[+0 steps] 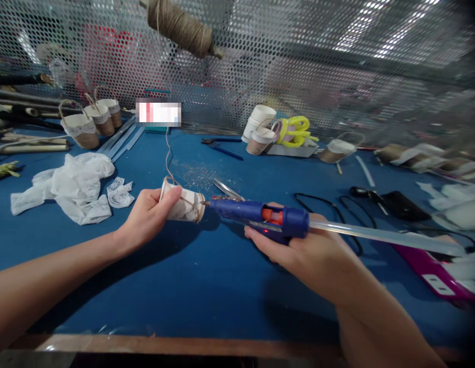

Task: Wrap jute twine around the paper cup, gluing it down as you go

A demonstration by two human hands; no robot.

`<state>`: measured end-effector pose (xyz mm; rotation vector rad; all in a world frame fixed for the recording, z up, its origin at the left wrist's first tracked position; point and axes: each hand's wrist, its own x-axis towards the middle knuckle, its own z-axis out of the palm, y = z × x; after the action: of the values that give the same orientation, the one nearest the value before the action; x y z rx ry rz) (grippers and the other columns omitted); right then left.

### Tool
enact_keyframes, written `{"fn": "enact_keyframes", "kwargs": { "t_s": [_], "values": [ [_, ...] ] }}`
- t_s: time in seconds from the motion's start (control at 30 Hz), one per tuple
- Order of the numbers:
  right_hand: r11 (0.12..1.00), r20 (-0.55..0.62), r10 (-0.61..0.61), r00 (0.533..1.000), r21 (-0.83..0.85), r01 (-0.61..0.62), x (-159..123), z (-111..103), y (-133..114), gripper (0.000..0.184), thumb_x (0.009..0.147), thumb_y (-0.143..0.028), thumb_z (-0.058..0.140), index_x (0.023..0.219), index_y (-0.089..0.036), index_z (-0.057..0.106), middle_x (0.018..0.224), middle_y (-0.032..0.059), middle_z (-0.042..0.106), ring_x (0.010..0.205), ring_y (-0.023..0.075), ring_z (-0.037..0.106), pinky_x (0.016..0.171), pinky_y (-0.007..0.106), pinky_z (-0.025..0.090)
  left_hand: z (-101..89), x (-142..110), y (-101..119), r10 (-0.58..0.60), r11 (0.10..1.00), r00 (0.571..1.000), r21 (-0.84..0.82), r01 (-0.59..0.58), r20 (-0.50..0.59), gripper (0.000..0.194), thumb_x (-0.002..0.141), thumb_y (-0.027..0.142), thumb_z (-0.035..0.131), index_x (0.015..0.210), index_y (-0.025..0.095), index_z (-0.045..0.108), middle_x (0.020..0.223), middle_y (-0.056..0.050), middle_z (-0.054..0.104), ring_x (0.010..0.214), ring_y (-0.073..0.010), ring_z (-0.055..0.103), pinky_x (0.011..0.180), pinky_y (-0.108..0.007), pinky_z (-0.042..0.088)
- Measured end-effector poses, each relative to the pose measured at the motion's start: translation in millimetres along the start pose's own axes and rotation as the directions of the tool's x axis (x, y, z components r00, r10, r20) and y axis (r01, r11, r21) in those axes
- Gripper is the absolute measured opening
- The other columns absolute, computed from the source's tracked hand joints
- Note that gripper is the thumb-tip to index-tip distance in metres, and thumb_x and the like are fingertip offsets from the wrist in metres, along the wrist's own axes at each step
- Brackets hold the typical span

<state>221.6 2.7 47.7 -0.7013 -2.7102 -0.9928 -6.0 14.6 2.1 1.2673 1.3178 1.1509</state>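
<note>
My left hand (151, 212) is closed around a small white paper cup (184, 204), tipped on its side with its narrower end to the right. Brown twine (168, 153) lies on the cup and runs up toward the twine spool (180, 28) overhead. In my right hand (299, 255) is a blue hot glue gun (256, 214) with a long clear glue stick sticking out of its back. The gun's nozzle is at the cup's right end; whether it touches cannot be made out. Scissors (227, 189) lie just behind the nozzle, partly hidden.
White lace fabric (74, 184) lies at left, below several twine-wrapped cups with handles (82, 130). Blue-handled pliers (222, 145), stacked white cups (256, 122) and yellow cord (294, 130) stand toward the back. A black cable (329, 199) and purple object (429, 271) lie at right. Perforated metal mesh (317, 66) rises behind.
</note>
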Motion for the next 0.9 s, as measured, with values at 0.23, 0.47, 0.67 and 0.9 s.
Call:
{"fn": "enact_keyframes", "kwargs": {
  "t_s": [0.23, 0.47, 0.67, 0.9],
  "values": [
    [0.992, 0.037, 0.035, 0.999, 0.118, -0.039, 5.1, -1.4, 3.6, 0.051, 0.082, -0.006, 0.022, 0.07, -0.02, 0.069, 0.043, 0.0037, 0.052, 0.048, 0.0193, 0.056, 0.044, 0.031, 0.039, -0.7, -2.0, -1.8, 0.029, 0.999, 0.999, 0.038, -0.03, 0.023, 0.035, 0.077, 0.038, 0.047, 0.055, 0.013, 0.06, 0.048, 0.001, 0.052, 0.043, -0.0072, 0.04, 0.04, -0.017, 0.032],
    [0.988, -0.017, 0.046, 0.999, 0.145, -0.043, 9.2, -3.5, 2.9, 0.051, 0.084, -0.007, 0.022, 0.066, -0.017, 0.068, 0.041, 0.0034, 0.049, 0.045, 0.0196, 0.055, 0.042, 0.031, 0.039, -1.5, -1.8, -6.0, 0.036, 0.998, 0.998, 0.056, -0.039, 0.047, 0.038, 0.078, 0.041, 0.046, 0.058, 0.012, 0.061, 0.055, -0.001, 0.058, 0.049, -0.0093, 0.048, 0.048, -0.018, 0.039],
    [1.0, -0.008, 0.018, 1.0, 0.001, -0.018, -1.8, -0.2, -1.1, 0.04, 0.077, -0.003, 0.032, 0.077, -0.023, 0.067, 0.046, 0.0024, 0.052, 0.053, 0.0203, 0.057, 0.049, 0.032, 0.04, -0.3, -0.1, -2.7, 0.029, 0.998, 1.0, 0.061, -0.029, -0.001, 0.035, 0.076, 0.038, 0.048, 0.055, 0.013, 0.06, 0.051, 0.0, 0.057, 0.044, -0.0085, 0.046, 0.042, -0.018, 0.036],
    [0.992, 0.002, -0.043, 0.999, -0.117, 0.043, -7.6, 1.6, -3.3, 0.046, 0.071, 0.003, 0.031, 0.085, -0.023, 0.066, 0.04, -0.0001, 0.047, 0.048, 0.0201, 0.053, 0.051, 0.032, 0.036, 0.6, -1.1, -0.5, 0.001, 1.0, 1.0, 0.002, -0.001, 0.003, 0.033, 0.076, 0.035, 0.048, 0.056, 0.013, 0.061, 0.049, 0.0, 0.056, 0.042, -0.0075, 0.044, 0.04, -0.017, 0.035]
  ]
}}
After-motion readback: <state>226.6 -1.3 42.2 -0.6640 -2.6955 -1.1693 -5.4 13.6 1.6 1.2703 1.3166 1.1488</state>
